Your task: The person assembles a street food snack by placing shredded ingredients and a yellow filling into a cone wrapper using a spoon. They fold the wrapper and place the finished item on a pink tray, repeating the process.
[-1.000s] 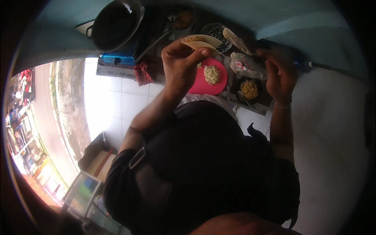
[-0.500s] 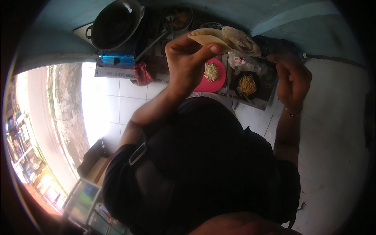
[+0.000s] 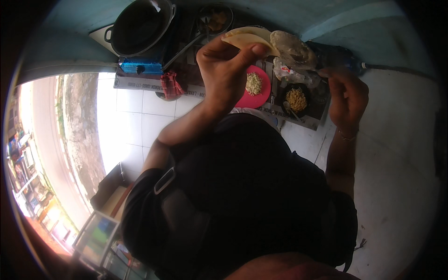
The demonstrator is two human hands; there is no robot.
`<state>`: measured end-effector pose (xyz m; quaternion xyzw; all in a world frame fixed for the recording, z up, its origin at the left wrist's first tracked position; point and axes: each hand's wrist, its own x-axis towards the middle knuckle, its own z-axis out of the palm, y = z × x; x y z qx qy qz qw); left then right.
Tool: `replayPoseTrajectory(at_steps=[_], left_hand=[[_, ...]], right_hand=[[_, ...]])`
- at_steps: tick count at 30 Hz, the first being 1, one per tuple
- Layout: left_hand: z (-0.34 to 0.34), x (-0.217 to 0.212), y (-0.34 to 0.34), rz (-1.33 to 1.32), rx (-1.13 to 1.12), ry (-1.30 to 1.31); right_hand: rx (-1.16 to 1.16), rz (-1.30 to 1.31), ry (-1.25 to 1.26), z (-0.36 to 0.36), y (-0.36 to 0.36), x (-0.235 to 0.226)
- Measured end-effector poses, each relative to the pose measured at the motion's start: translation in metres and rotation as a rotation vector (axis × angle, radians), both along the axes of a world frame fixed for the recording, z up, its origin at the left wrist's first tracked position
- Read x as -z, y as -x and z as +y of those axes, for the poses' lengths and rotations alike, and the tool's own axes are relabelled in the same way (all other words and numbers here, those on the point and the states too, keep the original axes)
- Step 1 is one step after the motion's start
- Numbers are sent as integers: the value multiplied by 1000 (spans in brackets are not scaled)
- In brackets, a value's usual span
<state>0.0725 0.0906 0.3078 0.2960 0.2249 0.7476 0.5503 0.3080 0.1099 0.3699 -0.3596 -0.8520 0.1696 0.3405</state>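
Note:
My left hand (image 3: 225, 70) is raised and grips a pale yellow, folded sheet of dough (image 3: 247, 38) between thumb and fingers. Right of it lies a rumpled grey-white wrapper piece (image 3: 293, 49). My right hand (image 3: 344, 95) hovers with bent fingers over the right side of the tray, close to a clear plastic bag (image 3: 290, 73); I see nothing in it. Below my left hand sits a pink plate (image 3: 261, 93) with a heap of pale shredded filling (image 3: 254, 84). A dark bowl of yellow noodles (image 3: 297, 99) with a spoon stands beside the plate.
A black wok (image 3: 137, 25) rests on a blue portable stove (image 3: 140, 65) at the upper left. A red chequered cloth (image 3: 171, 85) hangs below it. A small bowl of brownish food (image 3: 217, 18) and a ladle (image 3: 184, 49) lie behind. White floor tiles (image 3: 135, 116) spread to the left.
My left hand has lifted the folded dough higher and toward the back. My right hand has drifted right and down, away from the plate.

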Motion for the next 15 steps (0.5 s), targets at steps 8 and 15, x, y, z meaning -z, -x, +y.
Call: replayPoseTrajectory(at_steps=[8,15], left_hand=[[-2,-3,0,41,19,-30],[-2,-6,0,107,15,-14]], right_hand=[[109,25,-55,-5,3,-11],[123,-370,-626,6,-9,-41]])
